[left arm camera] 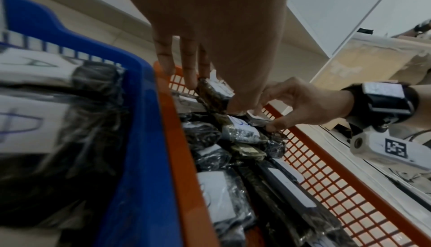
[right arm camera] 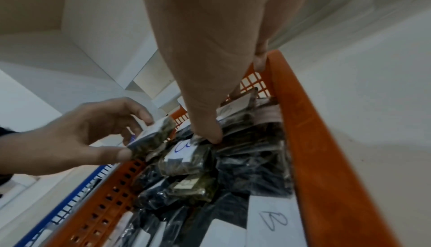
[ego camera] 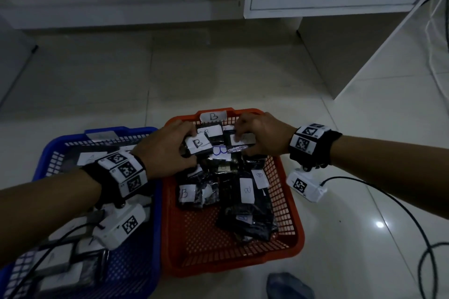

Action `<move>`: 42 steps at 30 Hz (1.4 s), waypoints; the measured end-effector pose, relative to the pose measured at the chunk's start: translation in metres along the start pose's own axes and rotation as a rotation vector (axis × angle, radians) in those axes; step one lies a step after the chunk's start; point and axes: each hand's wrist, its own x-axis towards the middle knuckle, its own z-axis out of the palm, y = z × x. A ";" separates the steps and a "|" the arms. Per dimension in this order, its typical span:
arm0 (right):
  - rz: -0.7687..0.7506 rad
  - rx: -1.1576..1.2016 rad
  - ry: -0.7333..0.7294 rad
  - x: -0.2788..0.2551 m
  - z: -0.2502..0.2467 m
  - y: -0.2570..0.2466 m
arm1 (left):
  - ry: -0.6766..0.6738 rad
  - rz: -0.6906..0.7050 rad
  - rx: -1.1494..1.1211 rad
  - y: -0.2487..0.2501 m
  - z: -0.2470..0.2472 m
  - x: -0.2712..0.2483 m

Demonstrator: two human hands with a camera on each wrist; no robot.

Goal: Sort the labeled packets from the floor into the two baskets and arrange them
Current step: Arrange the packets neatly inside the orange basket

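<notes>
Gripping tilted B packet, left hand

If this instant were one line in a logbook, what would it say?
stage: arranging | left hand: grips B packet | right hand: pinches second packet | place: orange basket | blue basket: A packets

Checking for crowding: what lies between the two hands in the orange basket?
In the head view, a B-labelled packet lies between the left hand and right hand, in the orange basket.
</notes>
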 end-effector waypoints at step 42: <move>-0.256 0.225 -0.492 -0.057 0.024 -0.068 | -0.114 0.237 0.107 -0.027 -0.018 -0.060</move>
